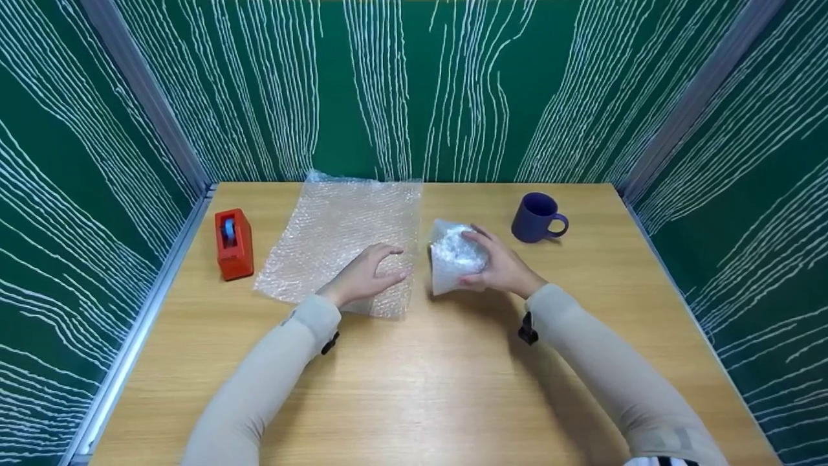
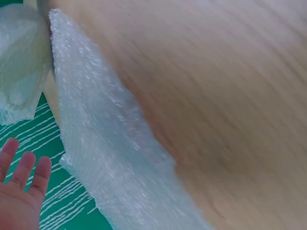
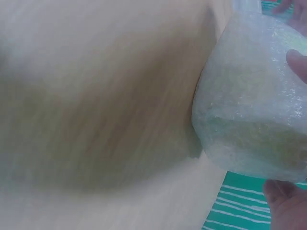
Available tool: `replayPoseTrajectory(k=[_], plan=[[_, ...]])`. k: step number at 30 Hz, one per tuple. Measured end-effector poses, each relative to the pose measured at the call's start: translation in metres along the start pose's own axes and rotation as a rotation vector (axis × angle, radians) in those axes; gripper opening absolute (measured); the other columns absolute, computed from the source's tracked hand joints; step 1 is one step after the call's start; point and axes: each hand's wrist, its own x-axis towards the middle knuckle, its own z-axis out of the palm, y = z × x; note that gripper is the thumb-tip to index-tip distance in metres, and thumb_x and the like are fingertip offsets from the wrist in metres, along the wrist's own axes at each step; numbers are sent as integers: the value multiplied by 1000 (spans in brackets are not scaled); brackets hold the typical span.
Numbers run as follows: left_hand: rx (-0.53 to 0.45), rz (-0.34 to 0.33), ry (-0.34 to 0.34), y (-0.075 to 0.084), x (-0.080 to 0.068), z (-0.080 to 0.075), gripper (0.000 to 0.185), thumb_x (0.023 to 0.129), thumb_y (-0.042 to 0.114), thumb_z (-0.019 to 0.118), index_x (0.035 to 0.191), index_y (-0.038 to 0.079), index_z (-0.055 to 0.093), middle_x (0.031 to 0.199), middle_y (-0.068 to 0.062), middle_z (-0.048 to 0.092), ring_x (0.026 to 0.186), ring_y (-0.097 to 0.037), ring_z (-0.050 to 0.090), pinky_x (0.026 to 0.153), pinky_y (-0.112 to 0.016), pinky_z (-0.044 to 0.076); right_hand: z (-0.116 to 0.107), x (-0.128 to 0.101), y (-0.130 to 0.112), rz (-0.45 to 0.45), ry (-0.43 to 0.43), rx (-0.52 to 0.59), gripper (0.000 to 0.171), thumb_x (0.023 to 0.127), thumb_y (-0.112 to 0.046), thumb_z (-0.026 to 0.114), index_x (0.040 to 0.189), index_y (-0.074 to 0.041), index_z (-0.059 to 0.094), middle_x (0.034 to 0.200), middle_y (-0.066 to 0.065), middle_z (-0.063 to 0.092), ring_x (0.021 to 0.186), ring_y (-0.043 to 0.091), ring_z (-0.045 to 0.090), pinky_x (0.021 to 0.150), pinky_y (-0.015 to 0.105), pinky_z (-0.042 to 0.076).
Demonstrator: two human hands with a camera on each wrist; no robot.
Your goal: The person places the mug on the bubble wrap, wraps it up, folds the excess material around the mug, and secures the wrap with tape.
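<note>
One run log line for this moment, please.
right hand: holds wrapped bundle; left hand: holds nothing, over bubble wrap sheet; tape dispenser: at left; mug: at right

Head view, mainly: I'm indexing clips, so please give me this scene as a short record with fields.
Left hand: holds nothing; over the bubble wrap sheet
Right hand: grips a bubble-wrapped bundle
Bundle contents: cannot tell
Sheet: spread out on the table
Mug: dark purple, upright, beyond the right hand, handle pointing right
Tape dispenser: red, left of the sheet
Walls: green with white lines
</note>
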Motion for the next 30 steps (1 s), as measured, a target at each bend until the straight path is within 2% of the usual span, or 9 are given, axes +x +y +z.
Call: replayPoseTrajectory(k=[5,13,19,30], plan=[[17,-8,-5,-6,-10,-3,63,104,39,71,155,5,55,158,-14,56,153,-35,48,131,-50,36,-10,14,7,30,-7,-29,98,83,-40,95,166,-28,44,184,6,12,166,48,21,129,75,24],[30,-23,9,-22,-27,-10,60,103,34,73,151,3,58,156,-18,57,153,-40,47,131,-54,35,-27,33,14,61,11,-93,94,86,-36,94,165,-23,45,184,10,16,165,48,22,131,72,23],[40,-69,12,-33,-41,-20,59,103,32,73,150,1,58,157,-19,56,154,-41,45,132,-56,33,-36,46,19,119,19,-113,95,88,-38,92,167,-27,42,184,9,12,165,48,21,130,74,23],[63,-133,56,-57,-58,-41,62,101,32,75,150,-1,58,154,-21,57,151,-42,47,130,-55,35,-51,67,27,163,12,-152,89,93,-37,87,168,-29,40,185,11,9,165,50,18,129,75,22]])
